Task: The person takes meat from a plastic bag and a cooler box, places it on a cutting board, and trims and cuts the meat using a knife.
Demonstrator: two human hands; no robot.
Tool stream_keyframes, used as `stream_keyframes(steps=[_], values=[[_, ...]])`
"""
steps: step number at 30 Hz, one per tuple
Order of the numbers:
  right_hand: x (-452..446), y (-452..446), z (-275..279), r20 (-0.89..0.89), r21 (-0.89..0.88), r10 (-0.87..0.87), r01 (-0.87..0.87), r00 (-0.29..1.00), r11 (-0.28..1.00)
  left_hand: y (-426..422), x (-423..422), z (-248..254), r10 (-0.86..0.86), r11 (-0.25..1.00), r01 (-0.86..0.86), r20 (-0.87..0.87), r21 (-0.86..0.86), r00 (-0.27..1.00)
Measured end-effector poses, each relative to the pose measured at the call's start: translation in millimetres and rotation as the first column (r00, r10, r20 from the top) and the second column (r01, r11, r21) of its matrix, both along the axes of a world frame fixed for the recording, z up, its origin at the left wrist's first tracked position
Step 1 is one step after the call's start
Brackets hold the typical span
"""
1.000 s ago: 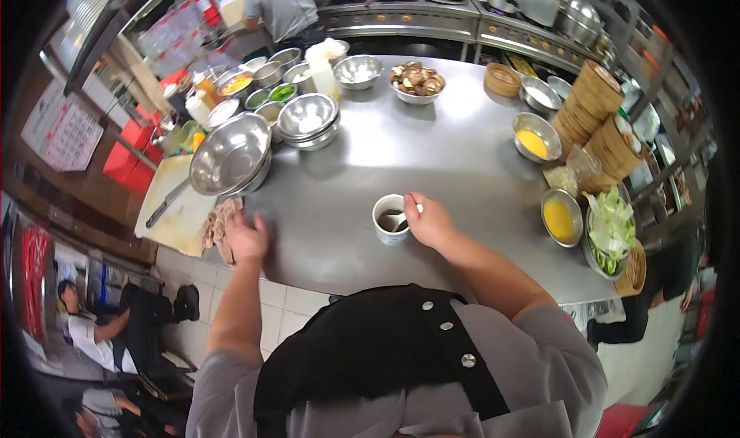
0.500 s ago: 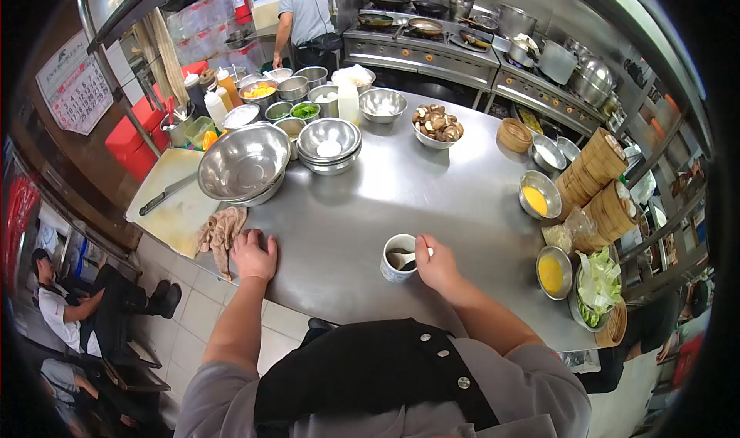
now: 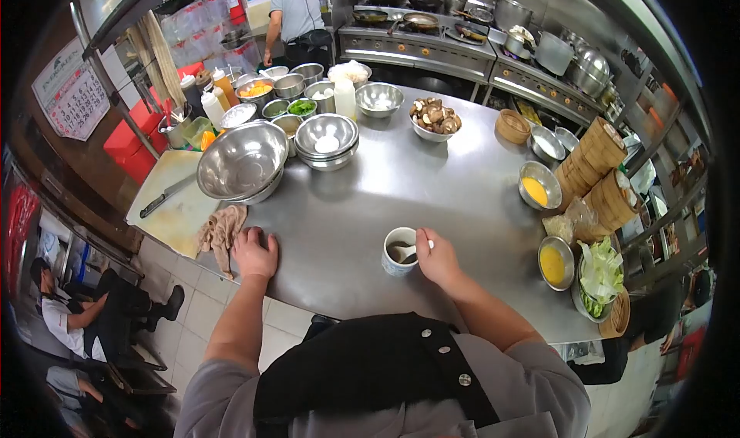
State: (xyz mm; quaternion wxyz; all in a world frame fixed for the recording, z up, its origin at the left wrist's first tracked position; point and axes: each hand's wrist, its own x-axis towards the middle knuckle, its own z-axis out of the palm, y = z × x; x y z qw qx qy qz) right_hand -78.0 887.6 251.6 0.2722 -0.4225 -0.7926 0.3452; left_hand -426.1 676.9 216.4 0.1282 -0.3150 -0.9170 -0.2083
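My right hand (image 3: 439, 261) is closed around the handle of a white soup spoon (image 3: 406, 252), whose bowl dips into a paper cup (image 3: 393, 265) holding dark liquid. The cup stands upright on the steel table (image 3: 339, 222); whether my fingers also touch its side, I cannot tell. Resting on the table's near edge at the left, my left hand (image 3: 255, 255) is open with nothing in it. Just beside its fingers lies a crumpled brown cloth (image 3: 222, 234), partly draped over the edge.
A knife (image 3: 166, 196) lies on a cutting board (image 3: 179, 220) at the left, near a large steel bowl (image 3: 240, 163). Mushrooms (image 3: 436, 118) fill a bowl at the back. On the right stand egg-liquid bowls (image 3: 552, 264), lettuce (image 3: 600, 272) and bamboo steamers (image 3: 593, 156). One person works by the stove.
The view has shifted slightly. The spoon and my right hand have turned a little in the cup, while my left hand stays on the table.
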Motion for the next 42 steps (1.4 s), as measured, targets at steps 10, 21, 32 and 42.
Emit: stream_keyframes(steps=[10, 21, 32, 42], values=[[0, 2, -5, -0.016, 0.006, 0.0, 0.0, 1.0, 1.0, 2, -4, -3, -0.002, 1.0, 0.002, -0.003, 0.0, 1.0], [-1, -2, 1, 0.005, -0.003, -0.022, 0.022, 1.0, 1.0, 0, -5, -5, -0.008, 1.0, 0.008, 0.013, -0.002, 1.0], [1, 0, -5, -0.028, 0.022, -0.005, 0.006, 1.0, 1.0, 1, -6, -4, 0.006, 1.0, -0.006, 0.037, -0.011, 0.999], [2, -1, 5, 0.039, 0.002, 0.014, -0.014, 0.999, 1.0, 1, -4, 1, 0.003, 1.0, -0.001, 0.066, -0.027, 0.998]])
